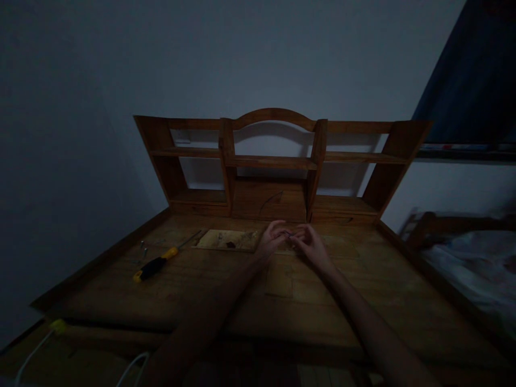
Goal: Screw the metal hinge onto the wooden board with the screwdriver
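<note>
Both hands meet above the middle of the wooden desk (278,317), fingertips pinched close together. My left hand (271,239) is closed on one side of a small, thin, dark wire-like piece (289,234). From the other side, my right hand (312,244) pinches the same piece. Dim light and the fingers hide most of it. Just beyond my left hand, a thin dark strand (268,199) curves up in front of the wooden panel; whether it joins the held piece I cannot tell. A yellow and black screwdriver (155,266) lies on the desk to the left.
Small metal screws (144,250) are beside the screwdriver. A pale, worn patch (213,239) marks the desktop left of my hands. A wooden shelf unit (274,161) rises at the back against the wall. White cable (34,352) hangs at the near left; a bed (475,258) is on the right.
</note>
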### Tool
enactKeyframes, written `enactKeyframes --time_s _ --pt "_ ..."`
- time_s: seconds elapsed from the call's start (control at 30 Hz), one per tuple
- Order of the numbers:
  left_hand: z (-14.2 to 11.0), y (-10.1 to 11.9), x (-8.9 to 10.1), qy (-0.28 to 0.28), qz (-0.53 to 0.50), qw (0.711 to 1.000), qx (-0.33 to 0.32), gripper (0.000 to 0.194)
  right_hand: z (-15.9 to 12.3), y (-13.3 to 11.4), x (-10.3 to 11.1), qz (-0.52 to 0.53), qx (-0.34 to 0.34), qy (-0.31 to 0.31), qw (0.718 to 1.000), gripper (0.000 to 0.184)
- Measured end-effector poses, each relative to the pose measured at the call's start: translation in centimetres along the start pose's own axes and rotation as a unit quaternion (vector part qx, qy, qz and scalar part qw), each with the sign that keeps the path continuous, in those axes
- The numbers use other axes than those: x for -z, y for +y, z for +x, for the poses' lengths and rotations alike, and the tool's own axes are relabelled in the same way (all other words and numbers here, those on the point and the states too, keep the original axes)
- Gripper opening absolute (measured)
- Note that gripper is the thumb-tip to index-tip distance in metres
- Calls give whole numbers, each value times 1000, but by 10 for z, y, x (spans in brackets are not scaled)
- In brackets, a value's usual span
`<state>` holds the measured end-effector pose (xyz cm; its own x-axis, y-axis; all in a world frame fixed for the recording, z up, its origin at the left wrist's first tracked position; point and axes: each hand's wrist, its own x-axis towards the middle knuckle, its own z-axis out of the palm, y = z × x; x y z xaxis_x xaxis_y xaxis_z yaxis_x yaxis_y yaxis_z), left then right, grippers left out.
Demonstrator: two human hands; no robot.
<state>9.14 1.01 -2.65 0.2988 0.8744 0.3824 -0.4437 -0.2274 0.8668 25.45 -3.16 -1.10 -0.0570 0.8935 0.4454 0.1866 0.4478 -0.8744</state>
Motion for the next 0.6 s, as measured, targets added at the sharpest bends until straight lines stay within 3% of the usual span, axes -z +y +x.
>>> enactKeyframes --time_s 0.2,0.6 --pt "0 -1 0 0 -13 1000 10 62 3 10 0 60 -15 8 998 36" --pt "-1 3 -1 -9 -14 1000 19 69 0 2 8 -58 -19 1 998 45"
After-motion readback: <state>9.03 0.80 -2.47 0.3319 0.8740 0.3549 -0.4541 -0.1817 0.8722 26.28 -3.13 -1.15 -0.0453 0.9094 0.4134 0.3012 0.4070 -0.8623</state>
